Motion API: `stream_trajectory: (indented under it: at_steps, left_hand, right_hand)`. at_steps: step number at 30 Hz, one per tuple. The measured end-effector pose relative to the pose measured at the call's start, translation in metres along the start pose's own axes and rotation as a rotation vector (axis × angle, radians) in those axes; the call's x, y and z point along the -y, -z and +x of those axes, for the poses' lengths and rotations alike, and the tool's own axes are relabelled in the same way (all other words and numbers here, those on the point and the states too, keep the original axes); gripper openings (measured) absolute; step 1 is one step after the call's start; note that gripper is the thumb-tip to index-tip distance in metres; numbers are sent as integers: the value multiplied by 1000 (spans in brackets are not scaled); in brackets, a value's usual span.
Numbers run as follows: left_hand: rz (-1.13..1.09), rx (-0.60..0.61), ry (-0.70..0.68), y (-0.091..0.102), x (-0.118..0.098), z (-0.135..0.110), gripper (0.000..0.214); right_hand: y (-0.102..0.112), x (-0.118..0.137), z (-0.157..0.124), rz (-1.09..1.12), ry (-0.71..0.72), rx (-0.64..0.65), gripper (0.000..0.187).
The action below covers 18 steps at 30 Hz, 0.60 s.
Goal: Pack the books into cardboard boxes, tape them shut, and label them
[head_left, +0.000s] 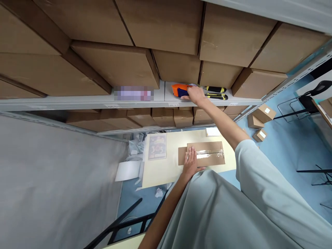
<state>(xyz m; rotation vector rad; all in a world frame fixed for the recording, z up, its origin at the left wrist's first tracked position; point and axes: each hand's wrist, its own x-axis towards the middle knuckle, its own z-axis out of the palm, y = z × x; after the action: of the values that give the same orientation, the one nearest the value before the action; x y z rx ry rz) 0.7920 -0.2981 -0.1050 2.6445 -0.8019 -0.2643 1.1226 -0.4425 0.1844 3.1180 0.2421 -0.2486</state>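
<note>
Grey metal shelf (160, 95) above a cream rectangular table (155, 173). On the shelf lies an orange-and-dark-blue plastic tool; my right hand (196, 95) is at its dark-blue part, though I cannot tell whether the grip has closed. Just beside: black-and-yellow-handled tools (216, 97). Behind: brown cardboard boxes (176, 65). Below, my left hand (190, 164) rests flat, fingers extended, on a brown clear-taped carton (212, 157) on the table.

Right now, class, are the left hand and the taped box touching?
Touching. The head view shows the left hand laid flat on the box near one end, with no gap visible.
</note>
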Motion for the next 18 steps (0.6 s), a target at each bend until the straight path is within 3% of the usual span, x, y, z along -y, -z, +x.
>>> stream_trajectory:
  at_steps: [6, 11, 15, 18]
  left_hand:
    - [56, -41, 0, -3, -3, -4, 128]
    - [81, -39, -6, -2, -5, -3, 124]
    - [90, 17, 8, 8, -7, -1, 121]
    - [73, 63, 37, 16, -12, 1, 119]
  right_hand:
    - [-31, 3, 14, 42, -59, -100, 72]
    - [-50, 1, 22, 10, -26, -248, 79]
    - [-46, -1, 24, 50, -7, -313, 91]
    - [-41, -8, -1, 141, 21, -381, 100]
